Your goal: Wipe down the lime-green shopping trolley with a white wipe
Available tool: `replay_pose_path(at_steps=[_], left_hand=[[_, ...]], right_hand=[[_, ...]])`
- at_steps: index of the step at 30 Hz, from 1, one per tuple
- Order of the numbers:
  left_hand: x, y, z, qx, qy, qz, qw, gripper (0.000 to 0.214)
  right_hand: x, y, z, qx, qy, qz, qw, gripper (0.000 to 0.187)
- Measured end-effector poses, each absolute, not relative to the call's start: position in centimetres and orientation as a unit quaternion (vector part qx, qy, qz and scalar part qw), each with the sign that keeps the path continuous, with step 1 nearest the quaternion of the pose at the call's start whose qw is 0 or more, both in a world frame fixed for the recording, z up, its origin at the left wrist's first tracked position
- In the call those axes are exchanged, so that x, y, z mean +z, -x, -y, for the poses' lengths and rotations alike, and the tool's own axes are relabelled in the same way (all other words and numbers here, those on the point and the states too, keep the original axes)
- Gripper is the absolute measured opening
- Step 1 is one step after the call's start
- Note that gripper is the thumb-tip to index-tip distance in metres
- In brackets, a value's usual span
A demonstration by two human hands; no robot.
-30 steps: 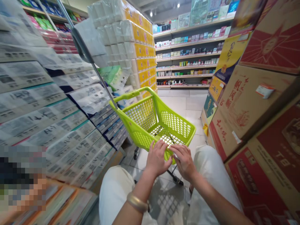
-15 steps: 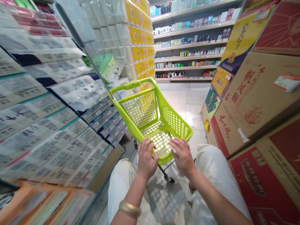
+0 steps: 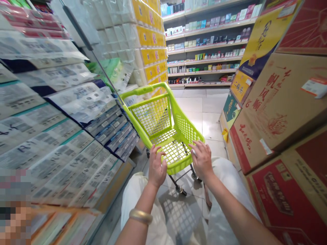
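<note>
Two hands at green cart; carton reads 一帆风顺, box 二锅头.

Pale tiled floor mid-frame's got a lime-green plastic mesh cart standing on it; long light-edged shelves up top hold small colourful boxes.

The left hand and right hand are at the cart's near corners, fingers loosely bent; how firmly they hold is unclear. A bracelet circles the left wrist, behind the grip. Wheels stand below it on the floor, packs to its left, boxes to its right, shelves well beyond.
</note>
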State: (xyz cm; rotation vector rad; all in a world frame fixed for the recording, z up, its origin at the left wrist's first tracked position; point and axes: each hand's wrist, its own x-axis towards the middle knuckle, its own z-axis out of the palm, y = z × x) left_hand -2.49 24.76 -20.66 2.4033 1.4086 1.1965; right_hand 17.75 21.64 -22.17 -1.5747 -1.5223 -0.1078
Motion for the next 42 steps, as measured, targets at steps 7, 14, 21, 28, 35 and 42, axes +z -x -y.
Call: replay_pose_path(at_steps=[7,14,21,28,35,42], left_hand=[[-21.1,1.9,-27.3,0.411,-0.793,-0.448,0.046,0.024],[-21.9,1.6,-29.6,0.441,-0.794,-0.416,0.047,0.023],[-22.4,0.7,-32.9,0.472,-0.787,-0.393,0.065,0.024],[-22.7,0.6,-37.1,0.497,-0.775,-0.379,0.090,0.023],[-23.1,-0.4,-40.5,0.526,-0.762,-0.365,0.101,0.022],[-22.9,-1.3,-42.2,0.517,-0.768,-0.361,0.109,0.018]], right_hand=[[-21.4,-15.5,-22.5,-0.026,0.545,0.728,0.415,0.032],[-21.6,-19.7,-26.0,-0.059,0.646,0.624,0.436,0.029],[-21.7,-16.2,-26.1,-0.040,0.564,0.721,0.400,0.032],[-21.2,-19.7,-30.2,-0.085,0.655,0.631,0.407,0.028],[-19.8,-16.1,-33.7,-0.051,0.591,0.712,0.376,0.024],[-20.8,-18.7,-34.5,-0.083,0.642,0.660,0.381,0.024]])
